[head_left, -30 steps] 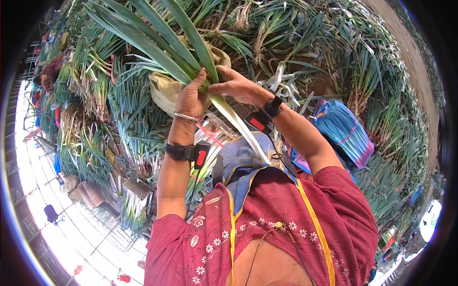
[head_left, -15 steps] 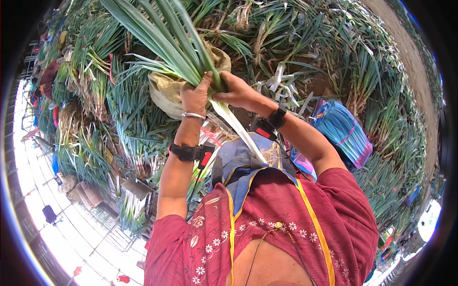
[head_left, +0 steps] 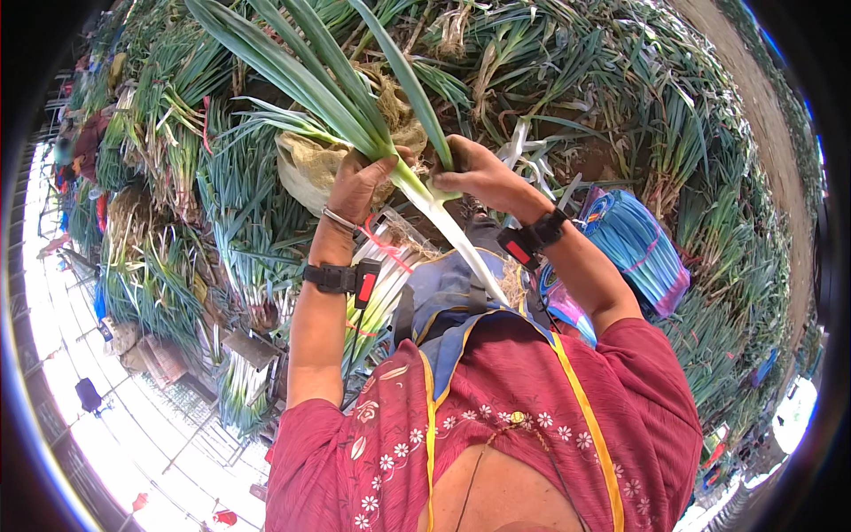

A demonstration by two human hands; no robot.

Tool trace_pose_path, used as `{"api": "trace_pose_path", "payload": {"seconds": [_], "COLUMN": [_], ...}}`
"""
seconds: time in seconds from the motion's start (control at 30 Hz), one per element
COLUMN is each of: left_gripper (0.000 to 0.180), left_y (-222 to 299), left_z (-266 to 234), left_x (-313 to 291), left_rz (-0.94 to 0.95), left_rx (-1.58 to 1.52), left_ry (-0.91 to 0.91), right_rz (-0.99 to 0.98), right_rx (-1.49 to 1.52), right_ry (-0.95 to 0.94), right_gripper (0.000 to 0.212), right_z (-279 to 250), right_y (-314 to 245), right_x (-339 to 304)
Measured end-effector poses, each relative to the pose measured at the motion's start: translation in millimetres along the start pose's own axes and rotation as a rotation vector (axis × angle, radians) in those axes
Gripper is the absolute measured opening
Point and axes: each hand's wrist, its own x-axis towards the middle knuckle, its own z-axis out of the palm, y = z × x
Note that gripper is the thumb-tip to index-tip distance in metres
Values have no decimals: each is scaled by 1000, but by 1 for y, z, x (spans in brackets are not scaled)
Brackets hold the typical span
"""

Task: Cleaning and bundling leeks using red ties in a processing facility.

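Note:
A large leek (head_left: 454, 235) slants in front of me. Its green leaves fan out at the far end, and its white stalk points back toward my lap, roots against my blue apron (head_left: 443, 288). My left hand (head_left: 356, 188) is closed around the stalk where the leaves begin. In my right hand (head_left: 486, 177), an outer green leaf (head_left: 409, 80) is gripped near its base. That leaf stands apart from the others and is still joined to the stalk lower down. Past my left hand is a yellowish sack (head_left: 306, 168).
Heaps of leeks (head_left: 620, 97) surround me on the far side, left and right. A bundle tied with red string (head_left: 386, 275) lies beside my left forearm. Near my right elbow is a stack of blue and pink plastic packaging (head_left: 634, 253).
My hands have moved apart. The right one has shifted right, pulling the outer leaf away from the stalk, while the left still grips the leek.

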Motion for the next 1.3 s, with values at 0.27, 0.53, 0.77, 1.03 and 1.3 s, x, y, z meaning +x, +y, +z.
{"api": "trace_pose_path", "payload": {"seconds": [0.27,0.53,0.77,1.03,1.3], "left_gripper": [21,46,53,44,35], "left_y": [-16,-24,-18,-7,-14], "left_z": [-24,-20,-5,21,24], "left_x": [1,4,2,2,-1], "left_rz": [-80,-27,21,-136,-117], "left_rx": [363,396,247,113,80], "left_ry": [206,289,314,403,451], "right_rz": [-66,-124,-210,-399,-325], "right_rx": [131,-863,-855,-712,-577], "right_ry": [-16,832,96,194,217], "right_gripper": [37,55,40,48,27], "right_z": [-17,-125,-15,43,33], "right_y": [-65,-61,-6,33,34], "right_x": [-51,-2,-2,-2,-8]}}
